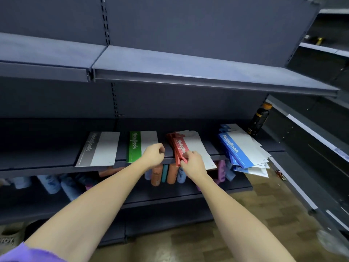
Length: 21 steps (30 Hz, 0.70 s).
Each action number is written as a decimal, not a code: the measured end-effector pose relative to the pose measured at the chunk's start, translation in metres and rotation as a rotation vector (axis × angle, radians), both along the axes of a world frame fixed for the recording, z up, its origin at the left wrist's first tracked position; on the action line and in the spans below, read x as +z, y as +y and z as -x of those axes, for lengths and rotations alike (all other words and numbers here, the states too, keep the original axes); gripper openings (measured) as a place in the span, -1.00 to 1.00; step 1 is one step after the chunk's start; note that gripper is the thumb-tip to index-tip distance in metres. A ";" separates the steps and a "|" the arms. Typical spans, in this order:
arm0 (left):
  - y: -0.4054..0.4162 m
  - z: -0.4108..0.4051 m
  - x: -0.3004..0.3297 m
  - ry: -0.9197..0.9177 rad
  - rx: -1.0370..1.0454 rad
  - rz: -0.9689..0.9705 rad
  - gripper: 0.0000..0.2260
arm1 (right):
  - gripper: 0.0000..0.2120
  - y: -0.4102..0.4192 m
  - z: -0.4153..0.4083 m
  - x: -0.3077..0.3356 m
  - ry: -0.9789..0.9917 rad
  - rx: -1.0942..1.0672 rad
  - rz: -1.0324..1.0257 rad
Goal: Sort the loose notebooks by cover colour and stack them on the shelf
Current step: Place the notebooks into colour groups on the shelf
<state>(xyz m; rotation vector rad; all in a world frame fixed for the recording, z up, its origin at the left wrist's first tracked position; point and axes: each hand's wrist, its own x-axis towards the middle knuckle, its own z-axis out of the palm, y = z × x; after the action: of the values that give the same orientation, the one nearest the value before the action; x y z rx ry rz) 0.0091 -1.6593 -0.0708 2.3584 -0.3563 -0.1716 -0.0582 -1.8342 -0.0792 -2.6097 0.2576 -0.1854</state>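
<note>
On the middle shelf (47,163) lie notebooks with coloured spine bands and white covers: a grey one (100,148) at the left, a green one (139,142), a red stack (190,146) and a messy blue pile (243,148) hanging over the front edge. My right hand (192,163) pinches the near edge of the red stack. My left hand (154,155) hovers with curled fingers over the green notebook's near right corner; whether it holds anything is hidden.
A dark bottle with an orange cap (259,118) stands at the shelf's right end. Rolled coloured items (162,174) fill the shelf below. An upper shelf (188,72) overhangs. Another shelving unit (321,138) runs along the right, with wood-pattern floor (255,214) between.
</note>
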 end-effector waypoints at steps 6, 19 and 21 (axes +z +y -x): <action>0.068 0.029 0.005 0.016 0.161 -0.019 -0.83 | -0.72 0.053 -0.006 0.006 0.006 0.166 -0.048; 0.285 0.178 -0.009 0.034 0.610 -0.360 -0.82 | -0.76 0.284 0.041 -0.026 0.148 0.743 -0.108; 0.316 0.200 -0.009 0.037 0.652 -0.425 -0.78 | -0.76 0.319 0.051 -0.027 0.167 0.780 -0.124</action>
<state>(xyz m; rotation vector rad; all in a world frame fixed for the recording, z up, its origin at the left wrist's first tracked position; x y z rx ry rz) -0.1906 -1.3434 -0.0794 2.7451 0.5215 0.0260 -0.1095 -1.5155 -0.1066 -2.4029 -0.6679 0.3098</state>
